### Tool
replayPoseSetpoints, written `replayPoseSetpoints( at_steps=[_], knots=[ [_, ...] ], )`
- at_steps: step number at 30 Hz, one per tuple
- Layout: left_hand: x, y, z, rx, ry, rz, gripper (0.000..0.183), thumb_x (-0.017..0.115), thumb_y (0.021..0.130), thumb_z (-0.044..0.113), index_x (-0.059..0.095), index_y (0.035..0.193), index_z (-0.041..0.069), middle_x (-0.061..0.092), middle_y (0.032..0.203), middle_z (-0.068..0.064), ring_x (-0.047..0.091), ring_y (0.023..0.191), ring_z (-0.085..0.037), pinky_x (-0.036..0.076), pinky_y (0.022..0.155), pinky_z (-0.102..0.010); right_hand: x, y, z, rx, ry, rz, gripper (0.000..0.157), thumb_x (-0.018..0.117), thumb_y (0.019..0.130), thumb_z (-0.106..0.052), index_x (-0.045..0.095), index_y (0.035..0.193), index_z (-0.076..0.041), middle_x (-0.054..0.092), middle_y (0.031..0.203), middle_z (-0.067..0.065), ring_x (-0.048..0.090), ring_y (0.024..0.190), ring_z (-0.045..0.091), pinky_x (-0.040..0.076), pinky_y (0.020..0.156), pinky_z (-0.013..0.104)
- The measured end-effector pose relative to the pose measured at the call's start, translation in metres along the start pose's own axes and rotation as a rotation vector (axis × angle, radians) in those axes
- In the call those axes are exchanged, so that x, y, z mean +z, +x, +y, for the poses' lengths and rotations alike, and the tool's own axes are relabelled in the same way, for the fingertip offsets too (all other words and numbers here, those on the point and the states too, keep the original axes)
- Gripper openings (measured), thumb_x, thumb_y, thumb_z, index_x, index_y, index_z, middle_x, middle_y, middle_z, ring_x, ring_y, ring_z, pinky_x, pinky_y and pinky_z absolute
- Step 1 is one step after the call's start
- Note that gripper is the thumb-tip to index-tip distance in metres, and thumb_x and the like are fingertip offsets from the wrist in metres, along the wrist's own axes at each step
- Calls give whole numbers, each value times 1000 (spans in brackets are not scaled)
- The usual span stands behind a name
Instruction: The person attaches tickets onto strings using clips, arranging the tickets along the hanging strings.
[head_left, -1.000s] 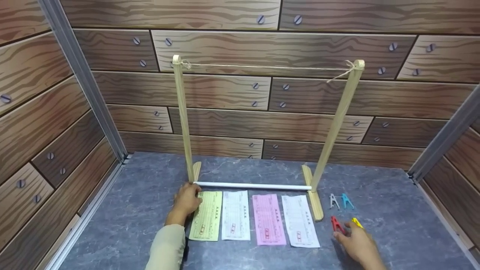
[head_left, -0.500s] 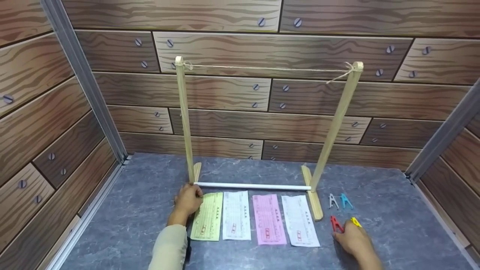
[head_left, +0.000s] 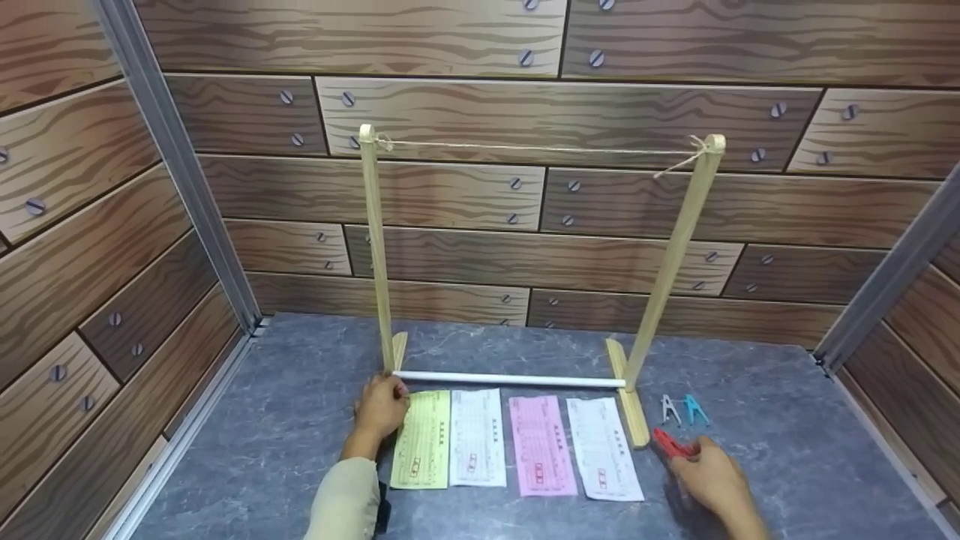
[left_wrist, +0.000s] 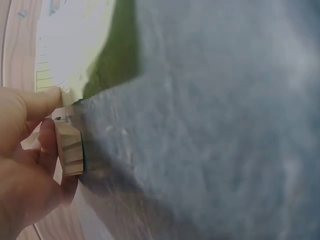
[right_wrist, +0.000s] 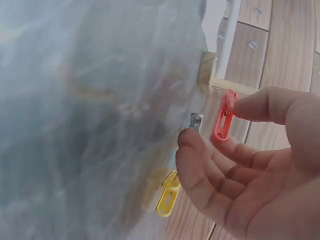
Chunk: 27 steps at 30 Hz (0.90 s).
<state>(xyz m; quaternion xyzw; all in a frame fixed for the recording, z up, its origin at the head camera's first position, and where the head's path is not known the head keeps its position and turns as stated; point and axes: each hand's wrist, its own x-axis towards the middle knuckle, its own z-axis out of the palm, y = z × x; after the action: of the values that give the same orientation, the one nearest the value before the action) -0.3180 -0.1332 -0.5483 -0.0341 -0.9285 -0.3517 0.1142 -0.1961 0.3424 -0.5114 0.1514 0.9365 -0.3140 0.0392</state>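
Note:
A wooden stand [head_left: 678, 261] carries a string [head_left: 540, 148] tied between its two posts and a white rod [head_left: 510, 379] low down. My left hand [head_left: 379, 407] grips the front end of its left foot [left_wrist: 70, 149], the thumb beside the corner of a yellow printed slip [head_left: 421, 441]. Between thumb and index finger my right hand [head_left: 712, 480] pinches a red clothespin [right_wrist: 226, 115], just above the table. A yellow clothespin [right_wrist: 168, 195] lies near that hand's other fingers; the hand hides it in the head view.
Beside the yellow slip lie a white slip [head_left: 478, 439], a pink slip [head_left: 543, 446] and another white slip [head_left: 604, 450]. Behind my right hand are a grey clothespin [head_left: 670, 411] and a blue clothespin [head_left: 696, 410]. Wood-patterned walls [head_left: 465, 112] surround the table [head_left: 247, 442].
My right hand has taken hold of the red clothespin and tilted it up from where it lay. The left hand stays at the stand's foot. The head view has tilted up slightly.

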Motion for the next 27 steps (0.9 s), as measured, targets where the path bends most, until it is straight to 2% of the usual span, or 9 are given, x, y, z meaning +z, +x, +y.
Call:
replayPoseSetpoints(
  at_steps=[2,6,12,16,21,25,27],
  knots=[
    [-2,0,0,0,-25,-2,13,68,85,1,60,79,9,54,91,-6,54,84,-27,40,76,-53,0,1,-2,-7,91,10,41,60,88,-16,52,114,15,62,83,14,60,68,24,49,60,39],
    [-5,2,0,11,-80,-13,12,67,86,-1,61,80,8,54,88,-5,52,79,-24,42,73,-48,2,0,-8,-9,345,24,37,57,89,-7,51,117,17,63,82,14,64,61,22,54,54,35],
    [-9,3,-3,7,-241,-39,5,63,88,-4,61,85,-1,54,81,-6,50,73,-20,44,68,-39,1,-5,-21,12,763,-39,38,55,91,-1,49,125,15,68,92,13,68,68,24,58,60,36],
    [-10,4,-5,-32,-354,-36,4,62,90,-4,60,86,-4,55,80,-6,50,73,-20,44,69,-36,-8,-9,-30,-2,974,-74,37,56,95,-1,51,131,8,67,97,8,66,70,20,55,58,30],
    [-13,8,-4,-65,-461,-8,6,62,89,-7,62,85,-2,56,78,-5,51,73,-19,44,67,-32,-23,-13,-40,-61,1084,-74,21,59,98,-3,67,116,-9,66,96,4,62,66,16,51,54,26],
    [-18,12,-1,-53,-510,24,4,63,90,-6,65,87,-4,58,77,-5,52,72,-17,44,67,-32,-30,-16,-49,-104,1094,-76,20,60,98,-3,70,110,-15,65,97,5,61,65,15,51,53,26],
    [-21,14,1,-56,-529,45,4,64,92,-5,66,88,-4,59,78,-6,52,73,-17,45,67,-32,-32,-18,-54,-128,1096,-79,20,60,98,-2,71,110,-15,64,97,7,61,64,15,51,52,26]
  ],
)
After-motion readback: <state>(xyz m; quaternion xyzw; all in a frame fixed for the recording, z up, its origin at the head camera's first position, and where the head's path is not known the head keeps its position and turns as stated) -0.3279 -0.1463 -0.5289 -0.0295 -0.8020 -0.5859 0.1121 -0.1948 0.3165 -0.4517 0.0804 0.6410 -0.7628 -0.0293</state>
